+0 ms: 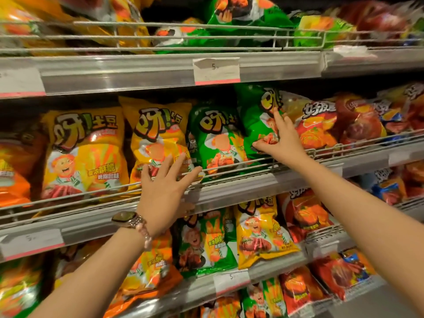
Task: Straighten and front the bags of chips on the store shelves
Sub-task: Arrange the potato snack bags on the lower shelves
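On the middle shelf stand two yellow chip bags (pixel 85 150) (pixel 158 138) and two green bags (pixel 218 138) (pixel 257 115). My right hand (pixel 281 136) lies on the right green bag, which leans left, with the thumb at its lower edge and the fingers spread up its right side. My left hand (pixel 165 187), a watch on its wrist, is spread with straight fingers in front of the second yellow bag, its fingertips near that bag's lower part and the wire rail (pixel 229 168).
Red bags (pixel 321 127) fill the middle shelf to the right, orange ones (pixel 13 171) to the left. More bags crowd the upper shelf (pixel 247 12) and the lower shelves (pixel 259 235). Price tags (pixel 216 71) hang on the shelf edges.
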Demonstrator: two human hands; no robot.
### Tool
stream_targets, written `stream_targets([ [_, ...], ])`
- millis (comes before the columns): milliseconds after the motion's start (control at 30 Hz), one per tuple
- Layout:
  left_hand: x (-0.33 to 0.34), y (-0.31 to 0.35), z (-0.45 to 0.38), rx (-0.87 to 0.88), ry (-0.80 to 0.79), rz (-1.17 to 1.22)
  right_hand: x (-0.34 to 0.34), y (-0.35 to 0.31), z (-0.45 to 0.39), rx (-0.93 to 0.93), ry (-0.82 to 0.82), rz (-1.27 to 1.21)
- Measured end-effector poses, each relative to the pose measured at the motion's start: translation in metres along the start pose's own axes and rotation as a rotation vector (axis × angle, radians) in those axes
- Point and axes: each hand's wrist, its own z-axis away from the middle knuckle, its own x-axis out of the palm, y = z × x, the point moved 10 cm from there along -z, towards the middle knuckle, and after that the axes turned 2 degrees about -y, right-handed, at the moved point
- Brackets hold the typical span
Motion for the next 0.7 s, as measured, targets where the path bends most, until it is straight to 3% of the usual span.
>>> stream_targets([
  [167, -0.007, 0.001, 0.0, -0.01, -0.005, 0.038, 0.0, -0.002, 0.005, 0.01, -0.021, -0.005],
  [367, -0.003, 0.013, 0.019, -0.003, 0.041, -0.008, -0.01, -0.009, 0.026, -0.059, 0.148, -0.013],
  [533, -0.008, 0.014, 0.035, 0.039, 0.107, 0.006, 0.0, -0.016, 0.034, -0.05, 0.069, 0.086],
  [600, -0.017, 0.018, 0.048, 0.068, 0.208, 0.076, -0.009, -0.019, 0.052, -0.063, 0.163, -0.041],
  [700, -0.009, 0.033, 0.082, 0.159, 0.39, 0.097, -0.02, -0.034, 0.112, -0.233, 0.359, -0.171],
])
